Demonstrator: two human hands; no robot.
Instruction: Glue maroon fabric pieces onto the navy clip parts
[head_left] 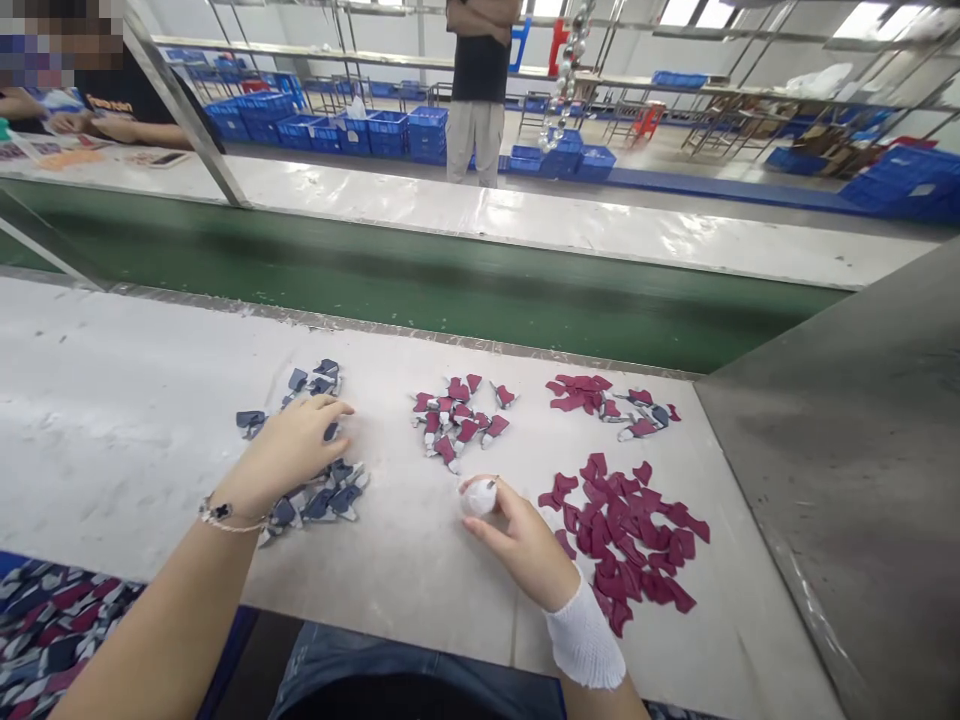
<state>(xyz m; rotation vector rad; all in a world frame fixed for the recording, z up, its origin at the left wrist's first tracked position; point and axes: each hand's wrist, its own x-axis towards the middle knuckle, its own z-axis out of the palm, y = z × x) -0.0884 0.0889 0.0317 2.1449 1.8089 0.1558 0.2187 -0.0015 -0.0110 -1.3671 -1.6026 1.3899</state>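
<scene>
My left hand (pixel 300 445) is above a pile of dark blue and grey pieces (pixel 319 500), thumb and fingers apart; it hides part of the pile. A dark blue piece shows between thumb and forefinger, and I cannot make out whether they touch it. Closed around a small white rounded piece (pixel 480 497) is my right hand (pixel 529 545), with a white knitted cuff at its wrist. Between the hands, farther back, lies a cluster of maroon and grey pieces (pixel 454 418). To the right of my right hand spreads a larger pile of flat maroon pieces (pixel 622 535).
A small maroon stack (pixel 577 392) and mixed pieces (pixel 641 415) lie at the back right of the white table (pixel 405 570). A metal panel (pixel 840 480) bounds the right side. Beyond runs a green belt (pixel 450 295). A full bin (pixel 60 630) sits lower left. People are across the line.
</scene>
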